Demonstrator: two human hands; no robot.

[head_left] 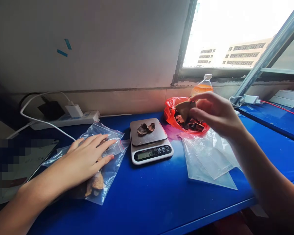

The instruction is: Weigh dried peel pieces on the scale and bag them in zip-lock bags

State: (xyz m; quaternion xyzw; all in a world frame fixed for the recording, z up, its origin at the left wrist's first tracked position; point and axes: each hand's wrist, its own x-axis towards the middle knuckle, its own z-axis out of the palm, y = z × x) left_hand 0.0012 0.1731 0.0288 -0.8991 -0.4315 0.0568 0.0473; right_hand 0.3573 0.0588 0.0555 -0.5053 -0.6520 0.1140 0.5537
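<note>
My left hand lies with fingers spread on a clear zip bag that holds tan dried pieces. My right hand pinches a curved, greenish-brown piece of dried peel between thumb and fingers, over a red plastic bag. Dark dried peel pieces fill that bag. Between my hands stands a white kitchen scale, with two dark curled peel pieces on its metal plate. Its display seems to start with 5.5, the rest being unclear.
Flat clear zip bags lie right of the scale. An orange drink bottle stands behind the red bag. A power strip with a white cable runs along the wall at left. A metal bar slants up at right.
</note>
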